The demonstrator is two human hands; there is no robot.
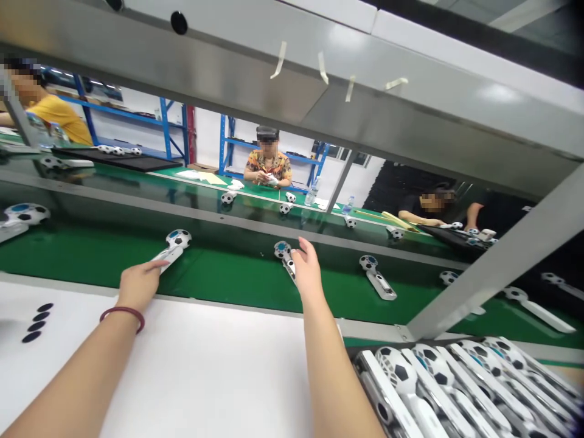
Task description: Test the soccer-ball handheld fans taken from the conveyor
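Observation:
My left hand [139,283] has its fingers on the white handle of a soccer-ball-headed device [178,239] on the green belt [228,267]. The ball end points away from me. My right hand [306,264] is at a second such device [283,249], its thumb and fingers apart around the upper part of the handle; whether it touches the handle is unclear. Another device [378,278] lies on the belt to the right of my right hand. A red band circles my left wrist.
A tray [356,353] of several white devices sits at the lower right. A slanted metal post [493,249] rises beside it. Black ovals [38,326] lie on the white surface [205,371] at left. A metal shelf [365,109] hangs overhead. People sit across the belt.

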